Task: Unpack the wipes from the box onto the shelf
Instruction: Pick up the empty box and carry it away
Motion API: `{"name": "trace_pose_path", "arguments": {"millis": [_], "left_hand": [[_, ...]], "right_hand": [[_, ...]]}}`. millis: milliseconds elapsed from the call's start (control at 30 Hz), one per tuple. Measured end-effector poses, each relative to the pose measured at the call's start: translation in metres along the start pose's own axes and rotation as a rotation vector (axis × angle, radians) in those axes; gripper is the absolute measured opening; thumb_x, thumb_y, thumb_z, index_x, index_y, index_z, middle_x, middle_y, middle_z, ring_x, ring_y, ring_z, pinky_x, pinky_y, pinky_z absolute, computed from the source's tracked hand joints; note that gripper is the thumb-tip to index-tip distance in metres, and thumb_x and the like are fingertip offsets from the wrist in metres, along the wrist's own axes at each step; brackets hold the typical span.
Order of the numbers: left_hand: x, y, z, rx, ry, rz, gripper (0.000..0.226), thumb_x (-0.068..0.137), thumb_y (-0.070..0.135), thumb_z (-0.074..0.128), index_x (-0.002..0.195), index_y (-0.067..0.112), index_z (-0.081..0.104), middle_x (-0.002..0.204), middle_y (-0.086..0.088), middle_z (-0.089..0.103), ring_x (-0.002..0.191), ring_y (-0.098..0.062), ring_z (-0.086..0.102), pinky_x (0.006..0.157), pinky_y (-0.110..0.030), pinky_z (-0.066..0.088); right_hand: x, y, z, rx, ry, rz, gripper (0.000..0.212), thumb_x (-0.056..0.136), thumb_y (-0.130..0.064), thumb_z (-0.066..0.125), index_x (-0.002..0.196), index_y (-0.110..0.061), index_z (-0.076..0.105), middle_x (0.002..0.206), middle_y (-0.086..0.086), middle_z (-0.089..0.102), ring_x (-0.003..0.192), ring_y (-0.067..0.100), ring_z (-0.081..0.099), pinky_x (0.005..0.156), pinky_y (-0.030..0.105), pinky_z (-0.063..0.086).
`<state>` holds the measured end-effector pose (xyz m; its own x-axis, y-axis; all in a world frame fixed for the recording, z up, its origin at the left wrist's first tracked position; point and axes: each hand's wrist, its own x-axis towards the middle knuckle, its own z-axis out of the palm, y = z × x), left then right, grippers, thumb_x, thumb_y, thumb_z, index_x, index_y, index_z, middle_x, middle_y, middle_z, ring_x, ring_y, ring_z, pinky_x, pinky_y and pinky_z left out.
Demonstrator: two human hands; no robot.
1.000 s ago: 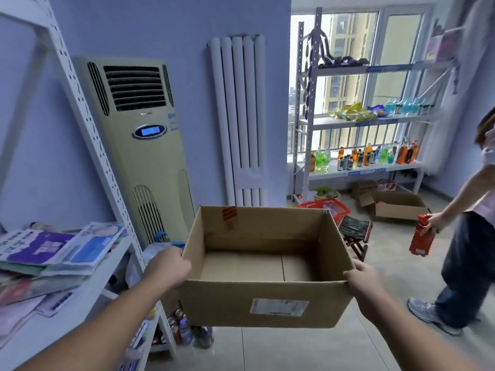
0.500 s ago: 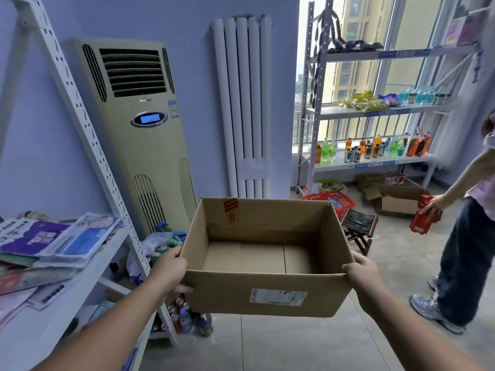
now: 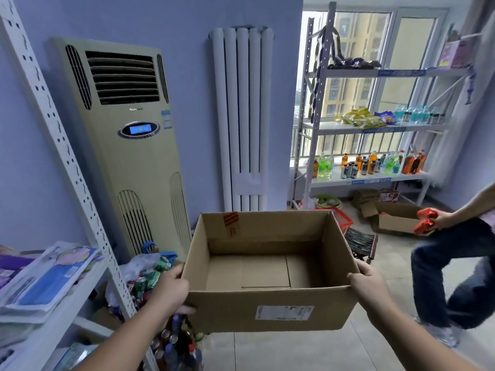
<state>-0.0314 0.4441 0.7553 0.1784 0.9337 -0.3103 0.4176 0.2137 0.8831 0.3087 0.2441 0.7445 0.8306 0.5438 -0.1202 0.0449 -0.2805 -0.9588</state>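
2 hands carry the box [image 3: 267,314]. The left hand [image 3: 171,293] is wrapped round its near-left corner and the right hand [image 3: 371,287] round its near-right corner, so each grasps cardboard. The box is held level and off the floor at 12 o'clock from the body, with its long axis running 9 to 3 o'clock. Its bottom is bare, and 0 packs show inside.

The wipes [image 3: 51,279], judging by the flat printed packs, lie stacked on the shelf [image 3: 61,317] at 9 o'clock, just beside the left arm and well apart from the right. The unpacking looks done, so the next move is probably setting the box aside.

The shelf's slanted post [image 3: 67,162] is close to the box's left end. Cans [image 3: 144,274] and bottles [image 3: 176,341] crowd the floor under the left hand, which makes that a poor place to put it down. At 3 o'clock a person [image 3: 455,263] holding red packs [image 3: 426,220] blocks that side, and a stool [image 3: 361,245] sits at 1 o'clock. The floor at 6 o'clock is the freest spot.
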Motion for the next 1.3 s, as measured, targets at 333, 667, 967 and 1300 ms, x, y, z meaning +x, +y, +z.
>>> {"name": "trace_pose_path", "arguments": {"millis": [333,667,967,1300], "left_hand": [[0.056,0.028,0.016,0.086,-0.051,0.067,0.071,0.086,-0.011,0.066,0.147,0.020,0.048,0.130,-0.010,0.056,0.108,-0.033,0.058,0.067,-0.041,0.064],[0.089,0.073,0.076,0.062,-0.001,0.011,0.055,0.100,-0.005,0.043,0.148,0.022,0.047,0.121,-0.005,0.049,0.099,-0.033,0.054,0.066,-0.047,0.064],[0.137,0.084,0.101,-0.021,0.047,-0.022,0.050,0.100,-0.001,0.041,0.142,0.021,0.054,0.121,-0.008,0.060,0.094,-0.029,0.064,0.066,-0.052,0.064],[0.249,0.104,0.098,-0.046,0.047,-0.091,0.052,0.101,0.004,0.042,0.150,0.022,0.046,0.134,-0.008,0.056,0.109,-0.038,0.062,0.067,-0.049,0.064]], "right_hand": [[0.050,-0.006,0.017,-0.089,0.023,-0.022,0.053,0.095,0.005,0.045,0.140,-0.019,0.057,0.102,-0.004,0.065,0.086,0.010,0.055,0.063,0.026,0.045],[0.140,-0.015,0.005,-0.172,-0.027,-0.056,0.054,0.091,0.002,0.050,0.137,-0.024,0.060,0.110,0.000,0.067,0.103,0.023,0.061,0.090,0.049,0.057],[0.212,-0.025,0.024,-0.201,-0.099,-0.119,0.050,0.092,0.003,0.052,0.136,-0.019,0.063,0.111,-0.001,0.067,0.106,0.022,0.058,0.093,0.043,0.051],[0.305,-0.047,0.101,-0.154,-0.103,-0.082,0.054,0.089,0.002,0.053,0.133,-0.028,0.065,0.098,-0.016,0.067,0.083,0.014,0.061,0.069,0.031,0.047]]}}
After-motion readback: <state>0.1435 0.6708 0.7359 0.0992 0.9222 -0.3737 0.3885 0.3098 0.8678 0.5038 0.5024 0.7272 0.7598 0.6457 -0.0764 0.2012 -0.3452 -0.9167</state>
